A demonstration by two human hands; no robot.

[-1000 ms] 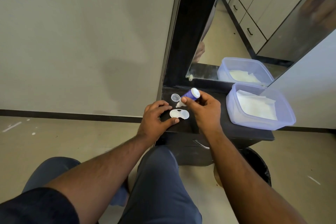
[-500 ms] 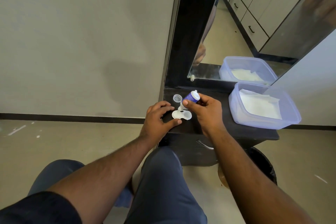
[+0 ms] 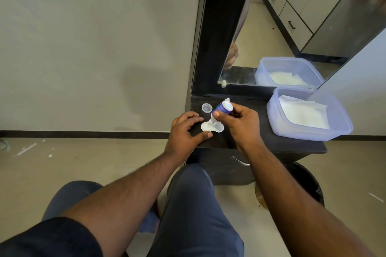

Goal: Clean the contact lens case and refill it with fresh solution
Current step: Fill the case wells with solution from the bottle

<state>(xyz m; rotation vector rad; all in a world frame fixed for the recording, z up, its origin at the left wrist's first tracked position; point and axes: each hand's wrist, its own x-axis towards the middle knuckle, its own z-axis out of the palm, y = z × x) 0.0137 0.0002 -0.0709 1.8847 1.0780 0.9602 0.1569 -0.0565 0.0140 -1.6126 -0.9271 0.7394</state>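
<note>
Matt black counter (image 3: 246,142), translucent plastic lens case (image 3: 212,127), glossy plastic solution bottle (image 3: 221,108), clear plastic cap (image 3: 206,108), frosted plastic tub (image 3: 309,129), glossy mirror (image 3: 292,27)

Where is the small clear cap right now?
In the head view, the clear cap lies on the dark counter, near its back left corner, just left of the tilted solution bottle and behind the lens case.
</note>
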